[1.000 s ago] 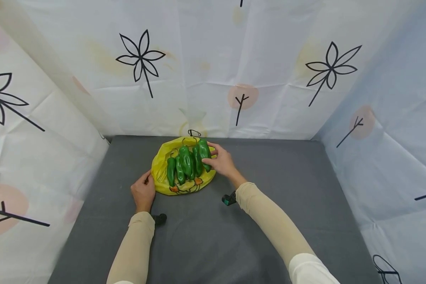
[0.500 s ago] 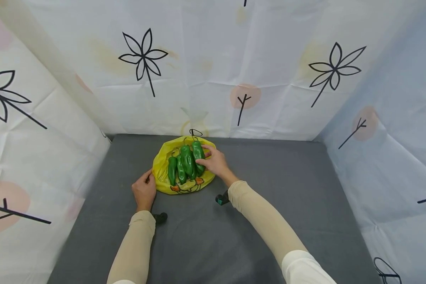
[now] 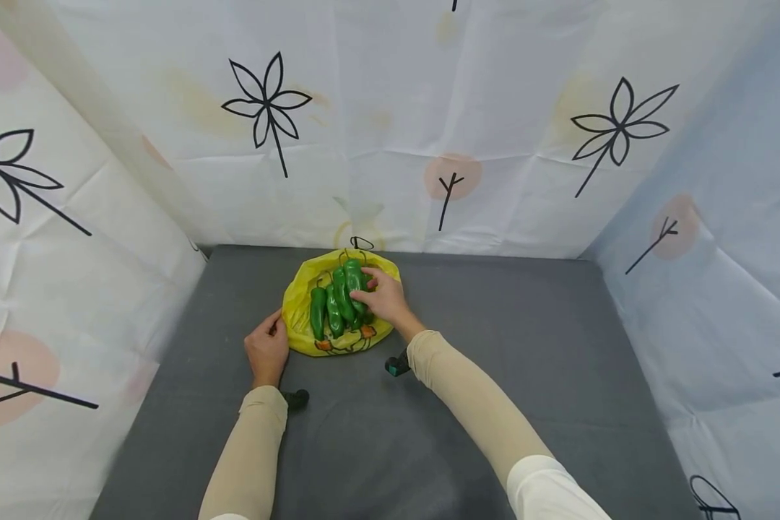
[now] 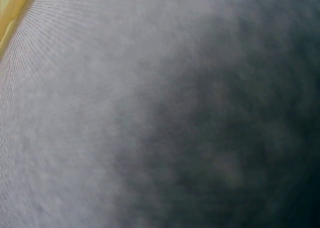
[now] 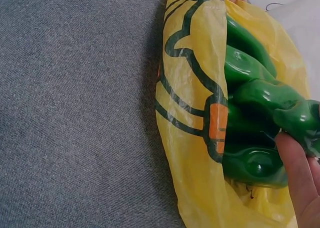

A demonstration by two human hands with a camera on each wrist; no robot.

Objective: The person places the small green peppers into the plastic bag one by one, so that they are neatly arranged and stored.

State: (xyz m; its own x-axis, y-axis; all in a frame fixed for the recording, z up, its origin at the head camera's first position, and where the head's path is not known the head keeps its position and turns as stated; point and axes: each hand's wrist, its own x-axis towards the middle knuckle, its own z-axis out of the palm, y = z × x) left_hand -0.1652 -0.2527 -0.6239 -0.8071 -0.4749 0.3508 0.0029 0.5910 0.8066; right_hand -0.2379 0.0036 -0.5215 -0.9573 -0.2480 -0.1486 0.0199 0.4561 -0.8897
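Observation:
A yellow plastic bag [image 3: 297,312] with its mouth spread wide lies near the back of the table, several long green peppers [image 3: 318,314] side by side inside it. My left hand [image 3: 268,352] pinches the bag's left edge between thumb and fingers. Over the bag's right half, my right hand [image 3: 386,298] grips one green pepper [image 3: 353,273] between thumb and fingers. In the right wrist view this held pepper [image 5: 301,119] overlaps the others, a fingertip pressed to its side. Only a corner of the bag [image 4: 11,8] shows in the left wrist view.
The dark grey table [image 3: 494,347] reaches back to a white patterned cloth wall [image 3: 390,123], with more cloth along the left and right sides. A small dark wrist device [image 3: 397,363] sticks out under the right forearm, another dark device [image 3: 297,399] by the left.
My right hand has moved left with its pepper, from the bag's right side to over the other peppers. The left hand stays at the bag's edge.

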